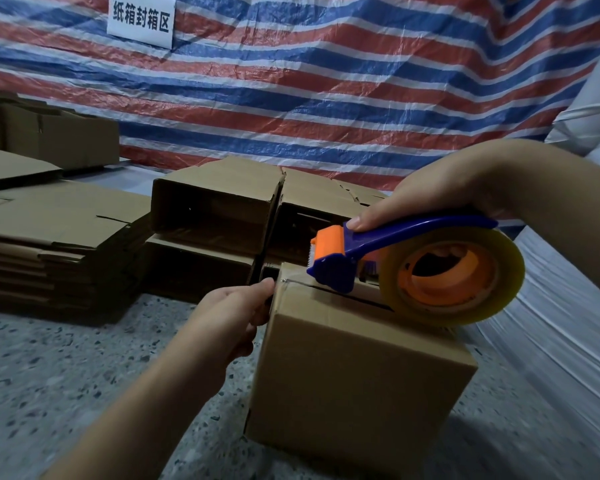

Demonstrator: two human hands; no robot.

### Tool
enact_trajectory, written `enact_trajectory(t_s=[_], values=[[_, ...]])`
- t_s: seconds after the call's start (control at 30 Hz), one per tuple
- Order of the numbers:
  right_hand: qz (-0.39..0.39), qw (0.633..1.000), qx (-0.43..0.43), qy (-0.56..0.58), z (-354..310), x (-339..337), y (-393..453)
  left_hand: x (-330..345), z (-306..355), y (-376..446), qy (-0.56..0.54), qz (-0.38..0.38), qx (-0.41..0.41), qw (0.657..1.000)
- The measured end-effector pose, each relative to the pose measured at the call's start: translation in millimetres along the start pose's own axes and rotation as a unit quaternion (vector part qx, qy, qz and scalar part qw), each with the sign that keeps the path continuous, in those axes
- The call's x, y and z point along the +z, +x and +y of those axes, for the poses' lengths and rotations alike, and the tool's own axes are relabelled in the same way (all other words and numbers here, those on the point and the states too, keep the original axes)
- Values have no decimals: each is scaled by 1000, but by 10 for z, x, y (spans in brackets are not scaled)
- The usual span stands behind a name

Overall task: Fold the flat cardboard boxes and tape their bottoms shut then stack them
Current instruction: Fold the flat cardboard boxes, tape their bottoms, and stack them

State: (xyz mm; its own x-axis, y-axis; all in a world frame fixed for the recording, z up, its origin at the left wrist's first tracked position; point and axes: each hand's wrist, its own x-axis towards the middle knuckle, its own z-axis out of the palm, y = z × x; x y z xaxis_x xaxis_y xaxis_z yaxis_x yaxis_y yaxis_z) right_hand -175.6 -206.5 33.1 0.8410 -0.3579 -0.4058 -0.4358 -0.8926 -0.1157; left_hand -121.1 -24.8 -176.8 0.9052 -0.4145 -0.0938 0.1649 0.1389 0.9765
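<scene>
An assembled brown cardboard box [354, 375] stands on the speckled grey floor [66, 375], its folded flaps uppermost, with the seam between the flaps running from the far left corner toward the near right. What is inside it cannot be seen.

Beyond the left hand's fingers, folded brown cardboard boxes [215, 209] lie stacked on their sides with their open ends facing the camera; their interiors look dark and nothing shows in them. Farther left of those fingers, a pile of flat brown cardboard blanks [49, 244] rests on the floor.

A blue and orange plastic tape dispenser [371, 251] carrying a roll of clear packing tape [465, 275] sits on the top of the assembled box. Its long axis follows the seam, with the orange cutter end pointing to the far left corner and the roll at the near right.

The right hand [426, 199] grips the blue handle from above, thumb pressed forward along it near the orange head. The left hand [236, 313] has its fingers curled against the far left upper corner of the box, the thumb tip touching the edge where the tape begins.

A red, white and blue striped tarpaulin [326, 81] hangs behind both hands, bearing a white sign [141, 20].
</scene>
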Motion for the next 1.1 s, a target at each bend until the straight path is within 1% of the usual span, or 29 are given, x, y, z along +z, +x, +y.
enact_trajectory(t_s=[0.13,0.23,0.37,0.47,0.57,0.6,0.63,0.7,0.73,0.77,0.83,0.9,1.0,1.1], values=[[-2,1000,-3,8,6,8,-4,-13,-6,-9,46,-14,-3,999],[1,1000,0,4,-6,14,-4,-19,-18,-10,60,-20,-11,998],[1,1000,-5,5,-6,12,-6,28,-7,-25,78,6,-27,997],[1,1000,-5,9,-11,19,-9,48,17,-21,110,37,-24,993],[6,1000,-5,7,-21,17,-3,44,-31,-99,143,27,-49,988],[7,1000,-3,5,-24,13,-2,45,-66,-130,150,34,-39,987],[7,1000,-1,3,-27,12,1,51,-104,-162,153,60,-7,986],[6,1000,3,0,-32,11,11,70,-169,-211,137,133,111,975],[5,1000,4,1,-32,9,13,99,-155,-245,124,139,165,968],[4,1000,4,3,-29,7,16,140,-133,-276,126,112,199,965],[5,1000,4,4,-22,4,20,229,-135,-335,148,39,214,965],[7,1000,0,-1,-16,7,21,280,-161,-373,160,4,206,965],[13,1000,-5,1,-9,5,33,288,-175,-427,172,14,211,962],[10,1000,-7,8,-6,3,32,236,-150,-431,222,26,203,953]])
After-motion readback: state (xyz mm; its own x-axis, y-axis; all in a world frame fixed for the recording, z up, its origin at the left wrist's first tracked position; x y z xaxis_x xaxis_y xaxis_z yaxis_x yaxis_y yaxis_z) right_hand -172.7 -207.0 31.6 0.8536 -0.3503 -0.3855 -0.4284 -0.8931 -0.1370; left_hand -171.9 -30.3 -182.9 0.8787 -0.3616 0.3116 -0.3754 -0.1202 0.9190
